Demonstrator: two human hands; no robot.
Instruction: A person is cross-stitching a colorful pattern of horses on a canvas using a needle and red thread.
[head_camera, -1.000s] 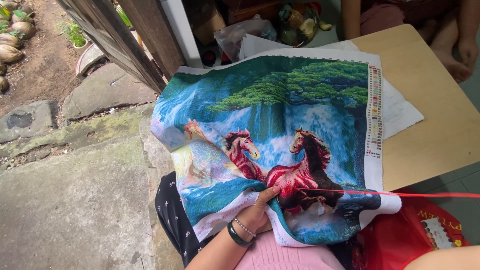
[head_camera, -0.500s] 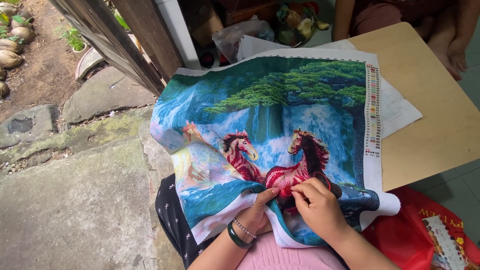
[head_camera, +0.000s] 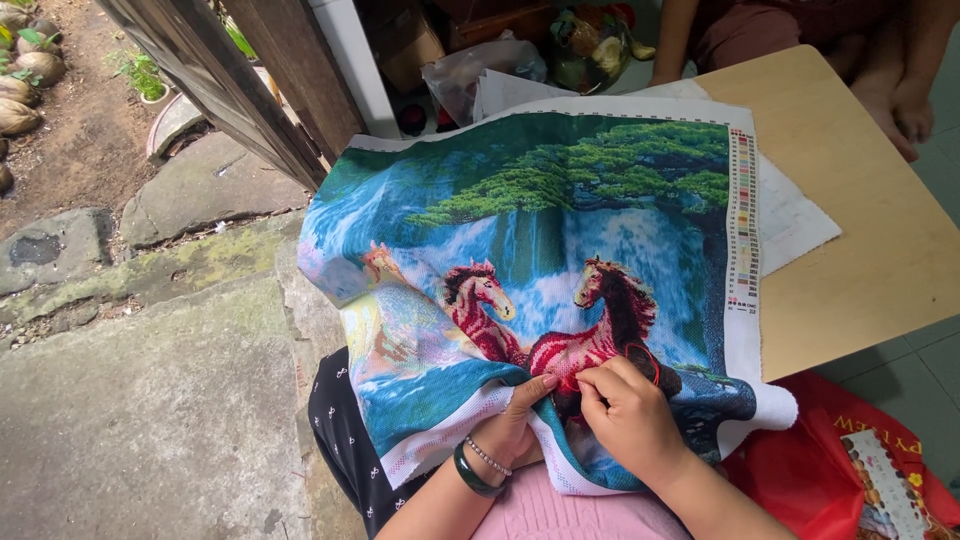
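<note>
With the cross-stitch canvas (head_camera: 560, 270) draped from lap to wooden table (head_camera: 870, 230), the left hand (head_camera: 515, 425) pinches the fabric fold at six o'clock while the right hand (head_camera: 625, 410) pinches the red thread (head_camera: 648, 358); keeping the cloth taut should place the stitch cleanly.

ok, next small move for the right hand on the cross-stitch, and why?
Probably draw the red thread through and away. The right hand pinches at the red horse's body on the cloth, a slack loop stands beside it, and the left hand braces the fabric fold from below.
</note>
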